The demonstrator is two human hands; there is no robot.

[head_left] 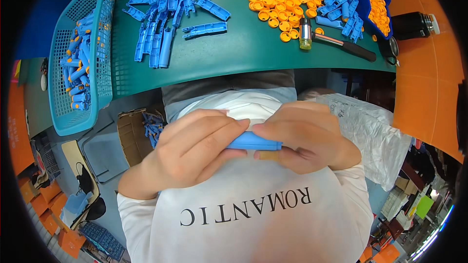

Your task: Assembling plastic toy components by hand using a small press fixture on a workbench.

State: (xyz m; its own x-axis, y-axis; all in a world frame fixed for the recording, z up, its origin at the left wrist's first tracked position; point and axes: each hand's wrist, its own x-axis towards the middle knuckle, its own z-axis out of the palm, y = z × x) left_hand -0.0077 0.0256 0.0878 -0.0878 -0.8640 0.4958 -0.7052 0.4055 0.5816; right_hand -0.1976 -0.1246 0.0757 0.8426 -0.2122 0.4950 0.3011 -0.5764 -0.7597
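Note:
In front of my chest, both hands grip one blue plastic tube-like casing (253, 141) that lies level. My left hand (197, 141) is closed around its left end, with the fingers over the top and the thumb below. My right hand (309, 136) pinches the right end between thumb and fingers. The two hands nearly meet above the casing, and its ends are partly hidden by them. Just under the right end, a small yellowish patch shows by my right fingers; what it is, I cannot make out.
On the green table (234, 51) lie loose blue half shells (168, 9), orange caps (280, 2) and a hammer (341, 44). Joined blue-and-orange pieces fill a turquoise basket (105, 63) at left. A blue bin (385, 29) of orange caps and a black bottle (414, 25) stand right. A cardboard box (130, 139) sits below.

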